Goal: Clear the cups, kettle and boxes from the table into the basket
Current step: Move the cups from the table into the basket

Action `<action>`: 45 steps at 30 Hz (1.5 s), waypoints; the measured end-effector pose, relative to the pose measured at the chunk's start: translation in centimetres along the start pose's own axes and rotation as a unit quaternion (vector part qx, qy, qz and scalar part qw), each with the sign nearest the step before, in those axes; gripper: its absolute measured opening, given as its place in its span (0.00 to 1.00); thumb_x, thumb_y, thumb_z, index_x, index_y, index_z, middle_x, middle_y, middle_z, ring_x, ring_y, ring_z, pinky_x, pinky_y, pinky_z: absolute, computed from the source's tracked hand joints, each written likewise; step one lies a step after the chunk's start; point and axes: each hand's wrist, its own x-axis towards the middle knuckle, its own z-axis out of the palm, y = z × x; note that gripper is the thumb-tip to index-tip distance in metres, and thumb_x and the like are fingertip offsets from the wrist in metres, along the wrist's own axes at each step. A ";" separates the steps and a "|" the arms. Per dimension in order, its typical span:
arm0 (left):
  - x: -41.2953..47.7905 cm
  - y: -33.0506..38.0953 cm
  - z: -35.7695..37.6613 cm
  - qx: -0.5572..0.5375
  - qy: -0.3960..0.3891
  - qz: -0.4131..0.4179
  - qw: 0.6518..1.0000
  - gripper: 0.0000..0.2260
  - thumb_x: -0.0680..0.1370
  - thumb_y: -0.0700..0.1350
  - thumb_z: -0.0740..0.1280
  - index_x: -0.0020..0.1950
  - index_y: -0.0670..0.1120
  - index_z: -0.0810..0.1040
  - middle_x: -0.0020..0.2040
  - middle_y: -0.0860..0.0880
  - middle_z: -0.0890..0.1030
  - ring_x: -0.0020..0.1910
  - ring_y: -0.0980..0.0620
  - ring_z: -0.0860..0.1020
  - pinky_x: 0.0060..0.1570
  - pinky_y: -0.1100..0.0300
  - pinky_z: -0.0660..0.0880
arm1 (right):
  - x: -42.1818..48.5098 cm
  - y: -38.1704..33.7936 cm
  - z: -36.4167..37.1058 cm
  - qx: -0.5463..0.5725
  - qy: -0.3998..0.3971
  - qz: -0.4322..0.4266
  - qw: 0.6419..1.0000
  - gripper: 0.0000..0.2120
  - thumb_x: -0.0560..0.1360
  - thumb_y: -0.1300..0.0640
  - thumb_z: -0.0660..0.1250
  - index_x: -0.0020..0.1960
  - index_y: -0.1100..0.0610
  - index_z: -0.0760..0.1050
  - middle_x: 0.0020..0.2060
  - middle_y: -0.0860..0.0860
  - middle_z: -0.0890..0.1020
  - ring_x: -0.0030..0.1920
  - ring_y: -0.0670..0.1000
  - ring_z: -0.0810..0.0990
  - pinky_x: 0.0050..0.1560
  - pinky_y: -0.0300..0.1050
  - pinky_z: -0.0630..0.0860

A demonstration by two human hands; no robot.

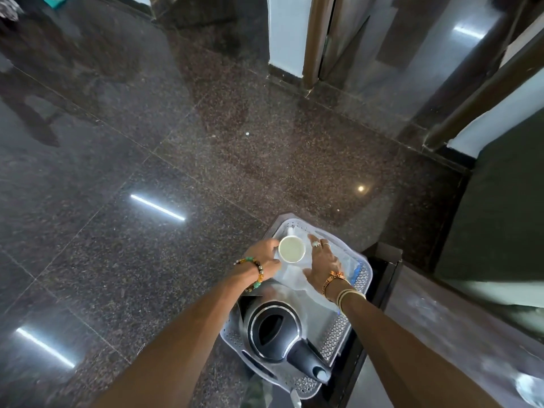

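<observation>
Looking straight down: the basket [343, 329] sits on the dark floor [176, 148], its long axis running from the near edge away and a little left. The cup [292, 249] is at the basket's far end, upright with its mouth up and its handle pointing away toward the far rim. The left hand [265, 255] grips it, fingers and thumb curled round the cup's left side. The right hand [322, 262] is spread flat, fingers straight, resting on a white bag [294, 279] that lies in the basket just right of the cup. I can't tell whether its forefinger touches the cup.

At the near end stands the kettle [275, 331], upright with its lid seen from above. Its spout aims far-left and its handle stretches toward the near-right corner, so its long axis cuts diagonally across the basket. Cup and kettle are apart, with the bag between them. A table [441, 319] edge runs along the right.
</observation>
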 end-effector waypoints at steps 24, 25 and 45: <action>-21.8 22.9 -1.9 0.123 0.413 0.260 0.864 0.16 0.76 0.52 0.68 0.61 0.48 0.78 0.60 0.47 0.79 0.59 0.46 0.76 0.60 0.51 0.71 | -28.9 8.4 -23.1 -0.147 0.380 -0.164 0.898 0.40 0.74 0.30 0.56 0.76 0.55 0.61 0.72 0.54 0.68 0.71 0.56 0.66 0.70 0.55 0.63; -22.4 23.6 -2.0 0.132 0.415 0.274 0.857 0.16 0.76 0.52 0.67 0.62 0.48 0.77 0.61 0.47 0.78 0.61 0.46 0.75 0.61 0.51 0.70 | -29.7 8.8 -23.6 -0.149 0.391 -0.152 0.895 0.40 0.74 0.30 0.55 0.76 0.55 0.61 0.72 0.54 0.68 0.71 0.56 0.66 0.70 0.55 0.62; -29.8 31.7 8.7 0.169 0.231 0.502 0.816 0.22 0.72 0.40 0.69 0.66 0.47 0.74 0.68 0.45 0.71 0.66 0.43 0.70 0.65 0.48 0.69 | -48.9 17.3 -19.4 -0.096 0.521 0.148 0.835 0.36 0.74 0.37 0.64 0.74 0.57 0.63 0.69 0.55 0.70 0.69 0.58 0.67 0.68 0.56 0.62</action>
